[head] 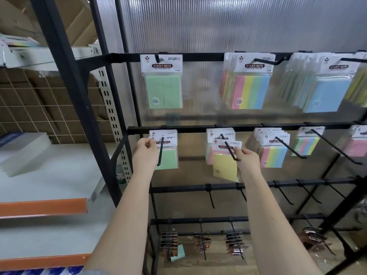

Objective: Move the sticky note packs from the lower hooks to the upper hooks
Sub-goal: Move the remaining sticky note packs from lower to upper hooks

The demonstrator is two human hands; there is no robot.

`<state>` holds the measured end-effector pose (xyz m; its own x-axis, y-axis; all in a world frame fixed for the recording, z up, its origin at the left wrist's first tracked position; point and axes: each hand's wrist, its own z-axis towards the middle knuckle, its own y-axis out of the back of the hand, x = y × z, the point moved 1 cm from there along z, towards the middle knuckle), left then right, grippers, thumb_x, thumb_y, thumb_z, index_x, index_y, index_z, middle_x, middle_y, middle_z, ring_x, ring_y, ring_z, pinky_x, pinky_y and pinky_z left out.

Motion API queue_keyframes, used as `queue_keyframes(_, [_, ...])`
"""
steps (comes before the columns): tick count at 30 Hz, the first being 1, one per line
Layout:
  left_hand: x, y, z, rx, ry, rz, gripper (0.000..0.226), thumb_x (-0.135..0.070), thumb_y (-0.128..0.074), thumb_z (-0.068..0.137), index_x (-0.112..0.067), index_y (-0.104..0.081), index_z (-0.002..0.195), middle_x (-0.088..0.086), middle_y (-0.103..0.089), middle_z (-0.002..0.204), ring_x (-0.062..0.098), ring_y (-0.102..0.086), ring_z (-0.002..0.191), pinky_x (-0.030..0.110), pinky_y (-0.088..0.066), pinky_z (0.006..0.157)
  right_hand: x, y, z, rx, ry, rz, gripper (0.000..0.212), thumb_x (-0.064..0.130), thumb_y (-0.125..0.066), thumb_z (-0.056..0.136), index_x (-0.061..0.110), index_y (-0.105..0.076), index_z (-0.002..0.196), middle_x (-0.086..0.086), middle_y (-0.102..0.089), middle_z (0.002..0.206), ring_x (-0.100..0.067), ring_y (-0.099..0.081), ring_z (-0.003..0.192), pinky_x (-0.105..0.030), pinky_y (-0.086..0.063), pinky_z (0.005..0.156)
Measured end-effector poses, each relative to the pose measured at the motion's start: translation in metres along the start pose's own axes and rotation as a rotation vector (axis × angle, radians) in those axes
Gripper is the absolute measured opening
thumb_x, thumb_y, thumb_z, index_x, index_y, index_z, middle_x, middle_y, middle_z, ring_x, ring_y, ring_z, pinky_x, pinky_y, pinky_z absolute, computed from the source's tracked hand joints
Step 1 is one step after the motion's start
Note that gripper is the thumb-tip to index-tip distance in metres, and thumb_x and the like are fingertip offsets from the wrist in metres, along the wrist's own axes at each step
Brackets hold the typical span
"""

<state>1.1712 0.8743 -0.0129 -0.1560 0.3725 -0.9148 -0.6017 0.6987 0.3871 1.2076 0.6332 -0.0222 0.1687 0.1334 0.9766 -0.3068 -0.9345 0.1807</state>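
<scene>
On the lower rail, a green sticky note pack (pixel 168 158) hangs on the leftmost hook (pixel 160 151). My left hand (pixel 144 150) pinches the left edge of its white header card. One hook to the right, my right hand (pixel 246 158) pinches the header of a yellow sticky note pack (pixel 225 165), which sits far out along the hook (pixel 230 150), near its tip. More packs hang behind it at the rail. On the upper rail (pixel 202 56), a single green pack (pixel 163 84) hangs at the left, with multicolour packs (pixel 251 86) and blue packs (pixel 325 92) further right.
More multicolour packs (pixel 273 153) and pink packs (pixel 355 144) hang on lower hooks to the right. Bare hooks jut out from a third rail (pixel 218 188) below my arms. Dark packets (pixel 168 243) hang near the floor. A black rack post (pixel 79 108) and orange-edged shelves (pixel 43 205) stand left.
</scene>
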Motion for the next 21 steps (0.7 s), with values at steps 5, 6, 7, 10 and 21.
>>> queue_keyframes(5, [-0.002,-0.004,0.007,-0.001,0.098,0.062,0.029,-0.019,-0.036,0.100,-0.012,-0.052,0.122,0.007,-0.055,0.113,0.017,-0.047,0.078,0.021,-0.030,0.049,0.001,0.008,-0.012,-0.005,0.047,-0.083,0.033,0.018,-0.042,0.098,-0.002,-0.053,0.075,-0.008,-0.033,0.062,-0.014,-0.026,0.055,-0.028,-0.023,0.051])
queue_keyframes(6, [-0.002,-0.005,0.009,0.015,0.125,0.065,0.030,-0.018,-0.036,0.100,-0.011,-0.051,0.125,0.005,-0.054,0.112,0.016,-0.046,0.073,0.022,-0.030,0.049,0.002,0.010,-0.013,-0.013,0.056,-0.110,0.034,0.016,-0.041,0.098,0.005,-0.043,0.065,-0.004,-0.027,0.059,-0.014,-0.022,0.052,-0.027,-0.020,0.049])
queue_keyframes(7, [-0.002,-0.008,0.011,0.039,0.151,0.071,0.032,-0.016,-0.035,0.100,-0.010,-0.050,0.127,0.003,-0.052,0.110,0.015,-0.044,0.068,0.022,-0.030,0.049,0.004,0.012,-0.015,-0.017,0.062,-0.132,0.036,0.015,-0.040,0.097,0.010,-0.034,0.061,-0.002,-0.024,0.057,-0.014,-0.020,0.051,-0.026,-0.017,0.049])
queue_keyframes(10, [0.001,-0.014,0.020,0.096,0.222,0.076,0.035,-0.014,-0.034,0.098,-0.005,-0.050,0.129,0.012,-0.056,0.119,0.020,-0.046,0.074,0.024,-0.033,0.053,0.007,0.020,-0.018,-0.035,0.092,-0.203,0.040,0.014,-0.040,0.096,0.013,-0.029,0.057,-0.001,-0.025,0.054,-0.015,-0.022,0.050,-0.026,-0.019,0.049])
queue_keyframes(21, [0.015,-0.019,0.012,0.090,0.385,-0.254,0.017,-0.014,-0.048,0.096,-0.002,-0.059,0.100,0.006,-0.055,0.074,0.016,-0.050,0.059,0.021,-0.038,0.046,0.025,0.040,-0.035,-0.058,0.161,-0.408,0.035,0.012,-0.042,0.091,0.012,-0.030,0.058,-0.005,-0.030,0.059,-0.018,-0.024,0.053,-0.027,-0.019,0.050])
